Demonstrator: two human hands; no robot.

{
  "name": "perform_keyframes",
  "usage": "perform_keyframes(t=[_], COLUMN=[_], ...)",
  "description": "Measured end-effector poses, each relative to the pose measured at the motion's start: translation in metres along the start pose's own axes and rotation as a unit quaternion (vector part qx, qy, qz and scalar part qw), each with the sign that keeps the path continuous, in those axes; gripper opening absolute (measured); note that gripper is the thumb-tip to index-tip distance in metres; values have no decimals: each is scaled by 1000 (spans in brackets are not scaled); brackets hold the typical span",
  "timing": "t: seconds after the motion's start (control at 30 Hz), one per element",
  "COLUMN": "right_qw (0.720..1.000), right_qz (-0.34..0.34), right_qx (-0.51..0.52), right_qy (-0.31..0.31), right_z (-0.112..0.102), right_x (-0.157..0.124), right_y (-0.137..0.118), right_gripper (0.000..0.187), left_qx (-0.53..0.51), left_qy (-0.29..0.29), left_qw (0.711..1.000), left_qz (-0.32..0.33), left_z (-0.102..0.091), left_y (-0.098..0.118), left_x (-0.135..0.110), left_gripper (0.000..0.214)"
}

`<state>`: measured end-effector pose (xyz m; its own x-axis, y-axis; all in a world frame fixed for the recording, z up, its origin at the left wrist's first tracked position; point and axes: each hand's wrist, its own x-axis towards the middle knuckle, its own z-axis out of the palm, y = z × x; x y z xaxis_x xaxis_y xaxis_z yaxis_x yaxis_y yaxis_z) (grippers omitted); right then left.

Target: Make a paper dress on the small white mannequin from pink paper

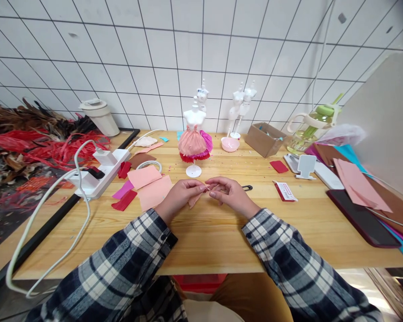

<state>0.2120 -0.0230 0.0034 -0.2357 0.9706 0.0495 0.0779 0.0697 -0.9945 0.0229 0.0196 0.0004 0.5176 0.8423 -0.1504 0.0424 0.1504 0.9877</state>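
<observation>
Both my hands meet over the middle of the table, just in front of a small mannequin [192,141] in a peach crepe-paper dress with magenta and red layers. My left hand [183,197] pinches a small strip of peach crepe paper [195,201] between thumb and fingers. Fingers curled, my right hand [231,196] pinches the same strip at its upper end. Part of the strip is hidden by the fingers. Just behind my right hand a small black loop [247,188] shows, the rest of it covered.
Peach crepe-paper sheets [154,192], red scraps and a tape roll [149,166] lie left, near a white power strip [104,172] with looping cables. Bare mannequins [237,105], a pink bowl [230,144] and a cardboard box [264,138] stand behind. A phone [362,218] lies right.
</observation>
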Motion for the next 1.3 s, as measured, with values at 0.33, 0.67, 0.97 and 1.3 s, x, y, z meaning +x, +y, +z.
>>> perform_keyframes(t=[0.33,0.67,0.97,1.3], right_qw=[946,928,924,921], right_qz=[-191,-224,-207,-176], right_qx=[-225,-274,-310,-339], right_qy=[135,118,80,76], right_z=[-5,-1,-1,-8], right_x=[-3,-3,-4,-2], right_y=[0,0,-1,0], right_gripper=[17,18,12,11], left_qx=[-142,-146,-104,248], left_qy=[5,-67,-70,64], left_qw=[990,987,992,959], left_qz=[-12,-28,-25,119], left_z=[7,7,9,4], left_y=[5,1,-1,16], left_x=[-3,-3,-2,-7], left_gripper=[21,20,25,36])
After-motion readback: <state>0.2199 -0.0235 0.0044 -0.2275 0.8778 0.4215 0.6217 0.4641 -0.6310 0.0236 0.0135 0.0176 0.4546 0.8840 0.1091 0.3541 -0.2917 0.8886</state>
